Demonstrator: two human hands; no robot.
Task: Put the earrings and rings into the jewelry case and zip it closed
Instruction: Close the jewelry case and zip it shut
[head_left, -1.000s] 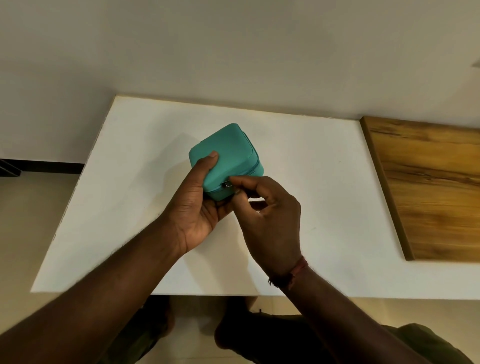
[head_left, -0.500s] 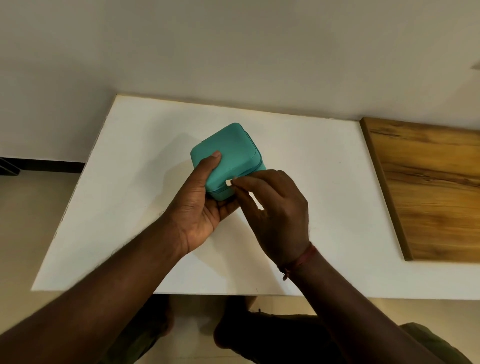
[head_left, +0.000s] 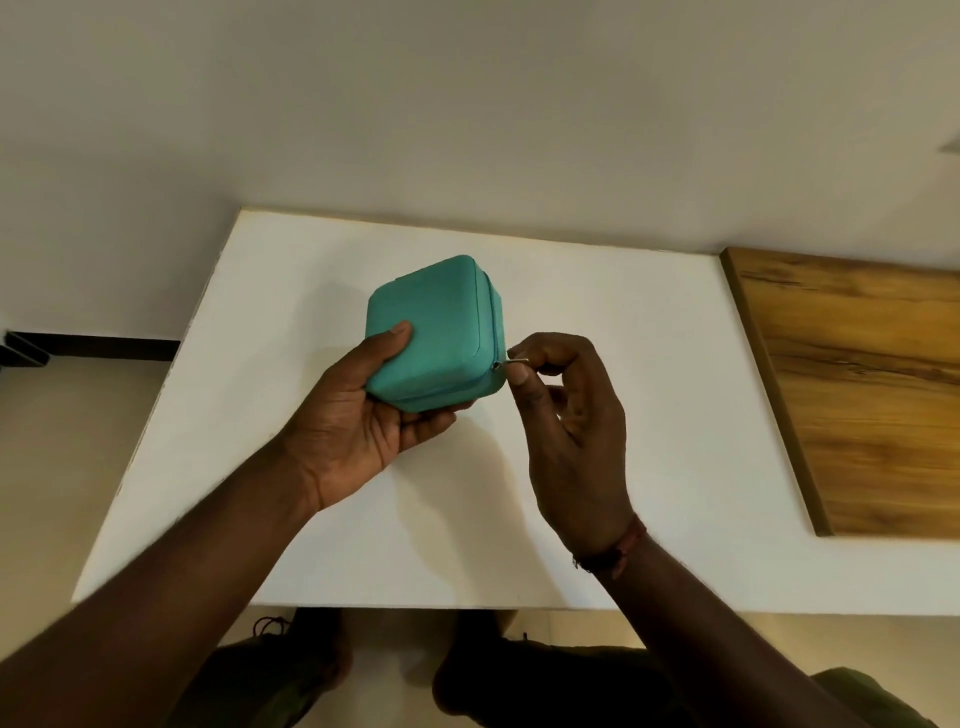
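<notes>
While left hand (head_left: 358, 415) grips teal jewelry case (head_left: 436, 322) over white table (head_left: 665, 467), right hand (head_left: 571, 426) pinches metal zipper pull (head_left: 515, 361)

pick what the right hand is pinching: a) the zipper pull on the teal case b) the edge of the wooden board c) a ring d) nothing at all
A: the right hand pinches the small metal zipper pull at the near right corner of the teal case, which the left hand holds above the table.
</notes>
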